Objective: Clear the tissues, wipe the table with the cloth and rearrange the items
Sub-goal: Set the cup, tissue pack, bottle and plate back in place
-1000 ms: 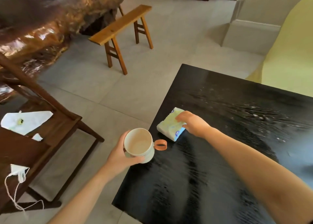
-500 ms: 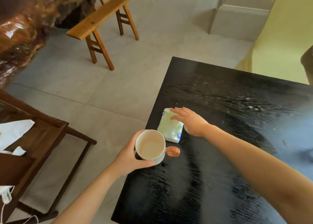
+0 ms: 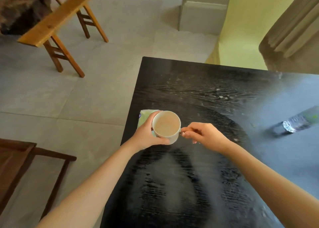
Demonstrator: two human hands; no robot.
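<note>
A white mug (image 3: 166,125) is sitting upright near the left edge of the black table (image 3: 198,184), and both hands are on it. The left hand (image 3: 146,136) is wrapping around the mug's body from the nine o'clock side, fingers curled closed against its wall with the thumb lying along the near side at about six o'clock. The right hand (image 3: 205,134) is reaching in from three o'clock and pinching the mug's handle, which is mostly hidden under its closed fingertips (image 3: 185,132). Whether the mug's base is resting on the table or hovering just above it cannot be told. A pale green pack of tissues (image 3: 145,117) is lying at about ten o'clock from the mug, right at the table's left edge, partly covered by the left hand and the mug. At about three o'clock, well apart from the hands, a bottle (image 3: 296,122) with a silvery wrapped section is lying on its side on the glare-washed part of the table. Off the table at ten o'clock, a wooden stool (image 3: 57,19) is standing on the grey tiled floor (image 3: 103,72).
</note>
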